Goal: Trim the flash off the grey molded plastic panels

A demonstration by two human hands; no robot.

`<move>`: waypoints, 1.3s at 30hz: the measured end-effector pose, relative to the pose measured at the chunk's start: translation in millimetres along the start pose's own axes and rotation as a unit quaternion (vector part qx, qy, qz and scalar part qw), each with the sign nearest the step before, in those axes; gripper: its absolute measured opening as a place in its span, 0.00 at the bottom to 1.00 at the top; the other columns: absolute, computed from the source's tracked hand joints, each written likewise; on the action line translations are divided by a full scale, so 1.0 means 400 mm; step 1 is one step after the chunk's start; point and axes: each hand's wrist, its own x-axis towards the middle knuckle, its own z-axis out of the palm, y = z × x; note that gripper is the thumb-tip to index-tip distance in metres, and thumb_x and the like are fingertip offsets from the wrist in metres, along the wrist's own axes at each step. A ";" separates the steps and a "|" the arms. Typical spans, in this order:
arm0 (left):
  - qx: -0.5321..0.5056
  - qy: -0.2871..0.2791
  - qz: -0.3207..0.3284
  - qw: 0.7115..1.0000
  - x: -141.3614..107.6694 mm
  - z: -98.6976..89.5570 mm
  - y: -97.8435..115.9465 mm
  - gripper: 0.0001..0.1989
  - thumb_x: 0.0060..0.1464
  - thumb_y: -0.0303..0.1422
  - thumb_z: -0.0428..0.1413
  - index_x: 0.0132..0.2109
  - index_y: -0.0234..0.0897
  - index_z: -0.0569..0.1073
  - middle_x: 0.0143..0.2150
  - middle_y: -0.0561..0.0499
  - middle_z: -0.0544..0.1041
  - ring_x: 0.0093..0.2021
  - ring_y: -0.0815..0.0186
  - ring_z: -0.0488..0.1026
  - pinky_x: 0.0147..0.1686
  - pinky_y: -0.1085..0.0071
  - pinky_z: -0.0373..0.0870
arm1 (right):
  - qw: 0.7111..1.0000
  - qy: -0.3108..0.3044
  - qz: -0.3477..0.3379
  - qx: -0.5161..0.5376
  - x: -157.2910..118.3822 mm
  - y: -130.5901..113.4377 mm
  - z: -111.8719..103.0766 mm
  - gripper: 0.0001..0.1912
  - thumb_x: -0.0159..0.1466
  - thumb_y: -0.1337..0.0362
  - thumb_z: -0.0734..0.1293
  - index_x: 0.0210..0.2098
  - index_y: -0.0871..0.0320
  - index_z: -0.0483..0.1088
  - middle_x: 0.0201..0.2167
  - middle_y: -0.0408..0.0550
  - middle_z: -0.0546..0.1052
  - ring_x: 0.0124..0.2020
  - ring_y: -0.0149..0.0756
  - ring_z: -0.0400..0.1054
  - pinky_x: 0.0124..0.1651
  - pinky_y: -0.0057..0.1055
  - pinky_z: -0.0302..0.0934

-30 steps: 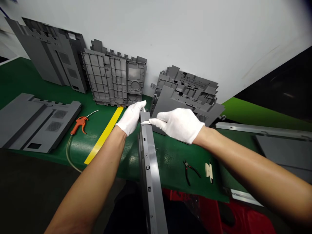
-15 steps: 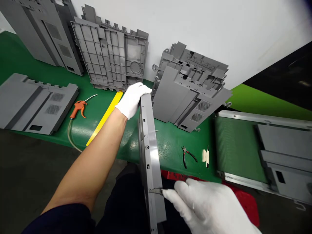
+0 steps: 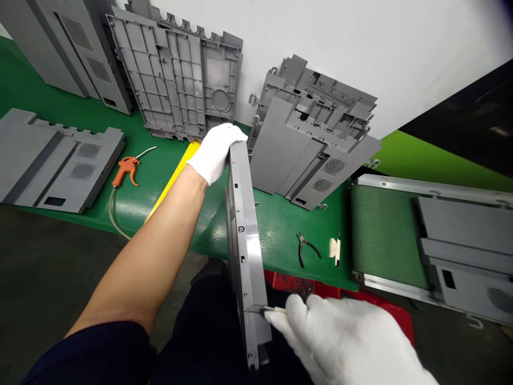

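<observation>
Our left hand [image 3: 215, 152], in a white cotton glove, is closed over the top end of a grey plastic panel [image 3: 243, 251], its fingers wrapped around the upper edge. Our right hand [image 3: 340, 342], gloved the same way, pinches a slim blade [image 3: 256, 309] between thumb and fingers, and the blade's tip touches the panel's lower edge. The panel stands on its long edge, tilted slightly, in front of our body and off the bench. Its lower end hangs just above our dark trousers [image 3: 192, 326], and we cannot tell whether it rests on them.

Beyond the panel lies a green bench mat [image 3: 276, 240], with a strip of yellow tape [image 3: 191, 148] partly hidden behind our left arm. On the mat, left of the panel, sits an orange air blow gun [image 3: 126, 172] with a clear hose [image 3: 112, 219]. To the right lie dark-handled pliers [image 3: 304, 248] and a small cream-coloured piece [image 3: 332, 248]. More grey panels [image 3: 172, 75] lean against a white wall [image 3: 360, 43] or lie on the mat. Further right, another panel [image 3: 465, 246] rests on a green conveyor belt [image 3: 385, 235], above a red crate [image 3: 396, 321].
</observation>
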 end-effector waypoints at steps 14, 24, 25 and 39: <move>0.004 -0.020 0.027 0.999 0.003 -0.003 -0.009 0.13 0.52 0.27 0.54 0.24 0.40 0.60 0.28 0.53 0.64 0.35 0.67 0.61 0.45 0.64 0.66 | 1.000 -0.008 -0.022 -0.015 0.003 0.006 0.001 0.18 0.68 0.53 0.65 0.25 0.53 0.64 0.13 0.38 0.67 0.12 0.31 0.60 0.19 0.36 0.42; -0.002 -0.009 0.008 1.000 -0.002 0.002 -0.002 0.11 0.51 0.26 0.55 0.25 0.40 0.61 0.27 0.54 0.63 0.32 0.68 0.63 0.41 0.65 0.67 | 0.999 -0.015 -0.034 -0.023 -0.003 0.004 0.003 0.18 0.68 0.53 0.65 0.25 0.53 0.63 0.14 0.38 0.67 0.12 0.30 0.61 0.20 0.36 0.43; -0.007 -0.009 0.005 1.000 -0.001 0.001 -0.002 0.11 0.51 0.26 0.55 0.25 0.40 0.61 0.27 0.54 0.63 0.32 0.68 0.62 0.41 0.65 0.67 | 0.999 -0.017 -0.037 -0.026 -0.004 0.003 0.004 0.18 0.68 0.53 0.64 0.25 0.53 0.62 0.14 0.37 0.67 0.12 0.30 0.60 0.20 0.36 0.42; 0.008 -0.013 -0.014 1.000 -0.001 -0.001 0.001 0.12 0.54 0.28 0.55 0.26 0.41 0.60 0.24 0.54 0.62 0.37 0.66 0.61 0.47 0.65 0.64 | 0.998 -0.013 -0.046 -0.040 -0.003 0.001 0.008 0.21 0.72 0.53 0.59 0.23 0.53 0.61 0.12 0.38 0.65 0.11 0.32 0.59 0.20 0.37 0.38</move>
